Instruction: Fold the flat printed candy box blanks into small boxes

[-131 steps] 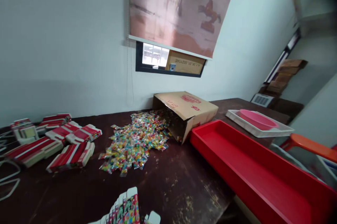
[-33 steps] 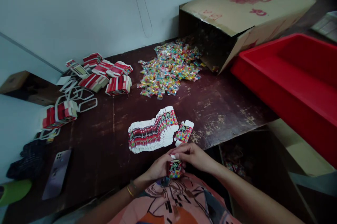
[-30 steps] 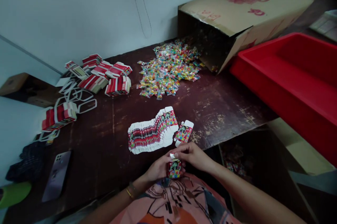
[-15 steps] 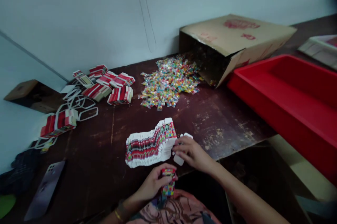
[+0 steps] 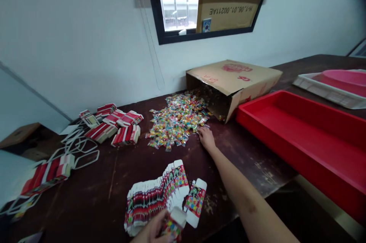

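Note:
At the bottom edge my left hand (image 5: 157,227) grips a small printed carton (image 5: 173,226), its white top flap sticking up; part of the carton is hidden by my fingers and the frame edge. My right arm stretches forward, and my right hand (image 5: 207,138) rests at the right edge of a heap of small clear-wrapped candy packets (image 5: 177,121). Its fingers are curled down among the packets, hiding what lies under them. Beside my left hand a fanned row of flat printed cartons (image 5: 151,197) lies on the table, with one loose flat carton (image 5: 196,202) to its right.
A cardboard box (image 5: 234,77) lies on its side, mouth facing the candy. Right of it a large red tray (image 5: 286,140) juts over the table edge. Banded carton bundles (image 5: 126,135) and white straps (image 5: 87,157) lie at left. A white tray (image 5: 328,90) stands far right.
My right hand has moved from the fanned cartons forward to the candy heap. The carton in my left hand now shows a raised flap. The view has tilted up, bringing the window into sight.

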A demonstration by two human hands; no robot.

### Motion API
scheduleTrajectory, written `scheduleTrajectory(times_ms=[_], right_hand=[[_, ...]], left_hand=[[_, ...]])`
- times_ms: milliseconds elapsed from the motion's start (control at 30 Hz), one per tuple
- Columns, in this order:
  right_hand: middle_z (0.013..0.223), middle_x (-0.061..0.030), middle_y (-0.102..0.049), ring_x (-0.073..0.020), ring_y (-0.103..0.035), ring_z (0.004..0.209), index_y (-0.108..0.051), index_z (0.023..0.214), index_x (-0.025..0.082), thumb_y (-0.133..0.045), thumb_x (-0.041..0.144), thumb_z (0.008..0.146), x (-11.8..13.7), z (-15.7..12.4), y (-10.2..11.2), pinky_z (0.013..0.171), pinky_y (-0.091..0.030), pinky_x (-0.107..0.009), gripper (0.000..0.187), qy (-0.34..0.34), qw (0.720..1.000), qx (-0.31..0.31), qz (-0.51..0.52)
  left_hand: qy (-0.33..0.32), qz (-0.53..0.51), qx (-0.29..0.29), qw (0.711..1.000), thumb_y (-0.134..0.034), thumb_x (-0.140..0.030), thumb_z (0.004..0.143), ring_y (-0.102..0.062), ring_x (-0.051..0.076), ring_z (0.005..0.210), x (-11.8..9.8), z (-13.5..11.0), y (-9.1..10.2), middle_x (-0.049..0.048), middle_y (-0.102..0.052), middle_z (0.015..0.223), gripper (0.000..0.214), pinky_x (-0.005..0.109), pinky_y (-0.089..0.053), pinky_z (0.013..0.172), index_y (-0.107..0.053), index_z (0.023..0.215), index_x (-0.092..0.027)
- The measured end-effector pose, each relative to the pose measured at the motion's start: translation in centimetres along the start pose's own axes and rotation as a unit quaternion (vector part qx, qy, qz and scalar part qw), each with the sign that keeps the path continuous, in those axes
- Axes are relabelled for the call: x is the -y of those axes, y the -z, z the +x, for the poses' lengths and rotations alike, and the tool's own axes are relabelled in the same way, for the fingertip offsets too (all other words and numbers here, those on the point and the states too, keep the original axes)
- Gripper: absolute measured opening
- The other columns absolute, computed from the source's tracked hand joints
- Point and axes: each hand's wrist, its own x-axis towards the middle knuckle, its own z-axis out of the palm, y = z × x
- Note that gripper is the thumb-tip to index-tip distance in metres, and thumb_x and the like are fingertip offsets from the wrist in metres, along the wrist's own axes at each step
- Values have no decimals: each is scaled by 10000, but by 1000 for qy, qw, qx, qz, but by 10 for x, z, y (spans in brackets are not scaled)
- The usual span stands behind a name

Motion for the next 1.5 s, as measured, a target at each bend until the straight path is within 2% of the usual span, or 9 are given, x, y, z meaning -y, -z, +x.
scheduleTrajectory(times_ms=[200, 467, 767, 867, 967, 1067, 1133, 1333, 1500], right_hand=[[1235, -112, -592, -258, -485, 1165, -716, 1011, 220, -495, 330, 892, -7, -73, 11, 1008, -357, -440, 274, -60, 990, -91, 95], [775, -55, -681, -162, -582, 600, -693, 1022, 169, -517, 512, 880, 54, -190, 65, 615, -492, -317, 410, -191, 946, -49, 257], [1040, -60, -652, -238, -536, 1040, -725, 794, 254, -634, 335, 866, 107, -184, 75, 951, -385, -422, 142, 18, 974, 137, 180], [1213, -68, -589, -247, -502, 1137, -728, 876, 265, -560, 338, 911, 108, -196, 68, 986, -371, -431, 187, 1, 963, 149, 223], [1072, -53, -610, -177, -596, 862, -668, 976, 251, -590, 383, 878, 105, -212, 59, 760, -489, -320, 182, -162, 904, 112, 380], [849, 9, -621, -106, -549, 591, -612, 992, 227, -713, 366, 751, 103, -223, 51, 538, -455, -231, 296, -296, 779, 197, 516], [803, 21, -621, -102, -549, 575, -626, 960, 213, -741, 317, 695, 104, -225, 50, 521, -454, -221, 307, -316, 745, 247, 534], [1002, -55, -669, -187, -609, 944, -742, 984, 233, -566, 315, 892, 117, -218, 72, 886, -475, -348, 215, -92, 891, 240, 374], [1000, -58, -706, -190, -643, 908, -737, 1047, 236, -589, 417, 891, 111, -214, 78, 844, -500, -328, 281, -133, 892, 226, 368]], left_hand=[[-7, -127, -4, 992, -710, -459, 715, -642, 185, 761, 6, 64, -51, 88, -611, 1120, 524, 352, -511, 704, -529, 1131, -197], [-9, -100, 16, 995, -618, -202, 741, -615, 177, 793, -14, 78, -44, 49, -600, 1000, 588, 280, -530, 603, -439, 1300, -216], [-37, -81, -13, 996, -654, -168, 706, -593, 161, 798, -19, 61, -56, 37, -609, 979, 545, 241, -500, 586, -521, 1234, -190], [-33, -64, -33, 997, -705, -291, 729, -594, 165, 775, -15, 58, -48, 37, -623, 919, 513, 237, -486, 559, -553, 1203, -172], [-34, -74, -38, 996, -532, -547, 844, -611, 191, 754, -10, 56, -44, 79, -656, 901, 516, 267, -485, 541, -594, 1157, -142], [-32, -44, -36, 998, -371, -593, 898, -618, 203, 739, -9, 55, -46, 101, -678, 874, 571, 273, -475, 519, -637, 1095, -127], [-46, 13, -22, 999, -459, -531, 884, -605, 193, 745, -10, 54, -49, 82, -678, 885, 480, 255, -465, 517, -637, 1109, -147], [-50, 26, -33, 998, -528, -423, 834, -583, 195, 800, -12, 59, -52, 68, -663, 942, 375, 251, -480, 541, -655, 1058, -152], [-12, -85, 25, 996, -512, -483, 845, -588, 212, 848, -14, 58, -52, 85, -659, 977, 437, 276, -503, 572, -634, 1105, -155]])
